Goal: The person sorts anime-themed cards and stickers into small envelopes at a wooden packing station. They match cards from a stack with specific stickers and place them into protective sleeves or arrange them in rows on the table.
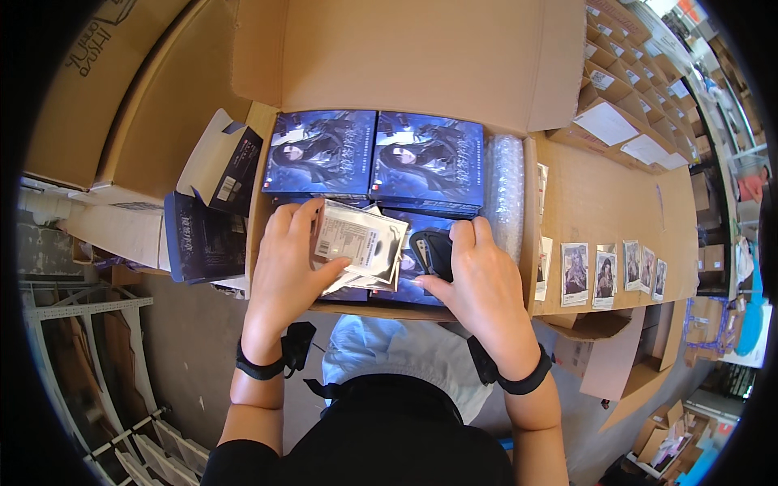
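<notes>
My left hand point(290, 263) is closed on the left side of a loose stack of flat packaged cards point(356, 235), its thumb across the top one. The uppermost card shows a pale printed label with a barcode. Between the fingers and thumb of my right hand point(484, 271) is a small black object with a silvery strip point(430, 253); its exact kind cannot be made out. Both hands are over an open cardboard carton point(528, 202) packed with dark blue boxes point(322, 152) bearing a long-haired figure. A roll of bubble wrap point(505, 182) stands along the carton's right wall.
Left of the carton lies an opened dark box point(207, 235) with its flaps up. Several picture cards point(574, 274) lie on the brown tabletop point(624, 202) to the right. Behind them stands a cardboard divider rack point(624, 101). A metal shelf frame point(89, 304) is at lower left.
</notes>
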Motion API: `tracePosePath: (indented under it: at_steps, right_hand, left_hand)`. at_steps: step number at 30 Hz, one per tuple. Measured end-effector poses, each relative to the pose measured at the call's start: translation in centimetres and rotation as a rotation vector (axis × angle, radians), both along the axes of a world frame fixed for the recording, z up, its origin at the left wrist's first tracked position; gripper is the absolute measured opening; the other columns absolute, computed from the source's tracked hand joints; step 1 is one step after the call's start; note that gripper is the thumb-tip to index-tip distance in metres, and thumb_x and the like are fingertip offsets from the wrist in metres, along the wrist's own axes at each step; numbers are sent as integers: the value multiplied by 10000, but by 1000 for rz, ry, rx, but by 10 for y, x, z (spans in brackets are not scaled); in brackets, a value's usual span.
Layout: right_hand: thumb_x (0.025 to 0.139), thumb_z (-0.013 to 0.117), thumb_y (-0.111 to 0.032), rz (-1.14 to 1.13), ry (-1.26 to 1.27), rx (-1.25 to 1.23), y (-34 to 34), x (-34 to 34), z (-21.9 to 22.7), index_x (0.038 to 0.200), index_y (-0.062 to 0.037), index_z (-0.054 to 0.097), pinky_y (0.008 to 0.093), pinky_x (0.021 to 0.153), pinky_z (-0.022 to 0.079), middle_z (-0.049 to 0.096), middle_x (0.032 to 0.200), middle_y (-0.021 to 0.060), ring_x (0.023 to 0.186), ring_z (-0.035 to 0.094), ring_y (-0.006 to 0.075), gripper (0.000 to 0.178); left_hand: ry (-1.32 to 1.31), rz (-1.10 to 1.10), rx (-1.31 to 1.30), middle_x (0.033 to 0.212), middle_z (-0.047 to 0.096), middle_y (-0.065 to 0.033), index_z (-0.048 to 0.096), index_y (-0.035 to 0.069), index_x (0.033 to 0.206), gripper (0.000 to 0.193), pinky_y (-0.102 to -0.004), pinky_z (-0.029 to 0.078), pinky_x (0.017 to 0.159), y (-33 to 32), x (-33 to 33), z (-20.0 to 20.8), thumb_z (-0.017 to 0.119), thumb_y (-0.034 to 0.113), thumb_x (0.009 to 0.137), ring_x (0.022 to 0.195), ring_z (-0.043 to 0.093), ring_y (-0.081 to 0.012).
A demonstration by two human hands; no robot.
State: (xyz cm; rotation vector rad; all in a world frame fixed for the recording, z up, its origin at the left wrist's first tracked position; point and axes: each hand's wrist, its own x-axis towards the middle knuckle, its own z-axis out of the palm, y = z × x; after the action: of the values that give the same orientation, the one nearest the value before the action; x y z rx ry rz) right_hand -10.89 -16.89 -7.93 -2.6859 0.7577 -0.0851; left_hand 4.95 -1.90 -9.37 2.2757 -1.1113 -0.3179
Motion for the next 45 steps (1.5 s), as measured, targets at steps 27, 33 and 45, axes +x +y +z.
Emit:
tracePosePath:
  at_steps: [27, 33, 45]
  right_hand:
    - [759, 644, -108, 43, -672, 594, -25, -49, 19, 719, 26, 541, 186, 494, 328, 532, 1030, 75, 523, 382, 61, 173]
    - [729, 669, -72, 143, -676, 600, -8, -33, 19, 727, 28, 552, 209, 434, 320, 543, 1012, 82, 485, 404, 73, 154]
    - [840, 590, -137, -132, -797, 1129, -2, -60, 6, 861, 26, 573, 169, 435, 326, 501, 638, -14, 488, 422, 24, 165]
  left_hand:
    - [563, -104, -320, 706, 547, -67, 533, -24, 788, 133, -223, 407, 555, 2, -4, 14, 640, 46, 751, 623, 508, -84]
    - [680, -97, -381, 728, 575, -28, 542, -15, 808, 118, -189, 424, 561, -15, -29, 38, 632, 54, 776, 663, 546, -51]
    - [1150, -324, -525, 897, 538, 0, 478, 1, 1002, 150, -205, 433, 742, -31, -69, 16, 524, 30, 863, 851, 502, -46]
